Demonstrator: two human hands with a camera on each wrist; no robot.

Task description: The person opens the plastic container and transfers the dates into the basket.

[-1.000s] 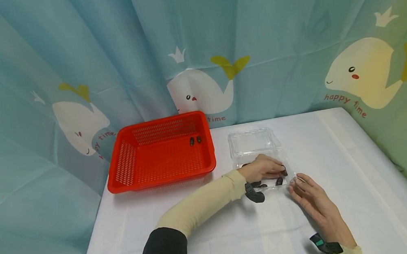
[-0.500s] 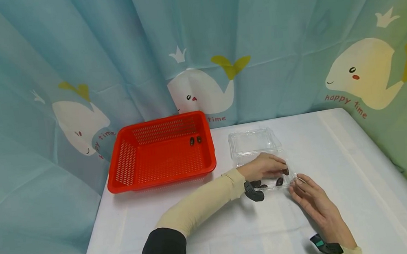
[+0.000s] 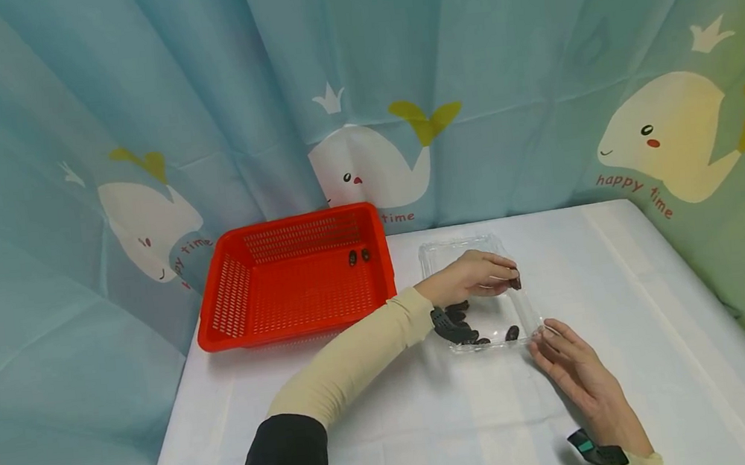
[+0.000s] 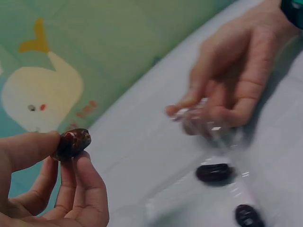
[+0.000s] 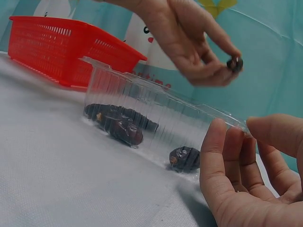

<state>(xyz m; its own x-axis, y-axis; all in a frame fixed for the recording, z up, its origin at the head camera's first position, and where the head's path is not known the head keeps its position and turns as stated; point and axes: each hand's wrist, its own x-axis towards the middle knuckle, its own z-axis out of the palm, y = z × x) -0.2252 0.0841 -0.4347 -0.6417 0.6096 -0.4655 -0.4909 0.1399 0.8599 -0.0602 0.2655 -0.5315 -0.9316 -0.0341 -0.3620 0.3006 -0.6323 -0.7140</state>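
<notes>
My left hand [image 3: 474, 276] pinches a dark, wrinkled date [image 4: 72, 144] between thumb and fingertips, raised above the back part of a clear plastic clamshell box [image 3: 496, 315]. The box's hinged lid [image 3: 438, 254] lies folded back, partly covered by that hand. Inside the box, several more dates [image 3: 457, 314] cluster at the left, and a single date [image 5: 184, 159] lies near the front right corner. With thumb and fingers, my right hand [image 3: 581, 373] holds the rim at that corner. The left wrist and its band hide part of the cluster.
A red perforated plastic basket [image 3: 291, 293] stands at the back left, with two dates [image 3: 352, 257] by its right side. A white cloth [image 3: 390, 418] covers the table. Behind hangs a blue-green curtain [image 3: 511, 137] printed with whales.
My left hand has lifted the date up and back from the front part of the box, uncovering more dates there. The right hand has stayed at the corner.
</notes>
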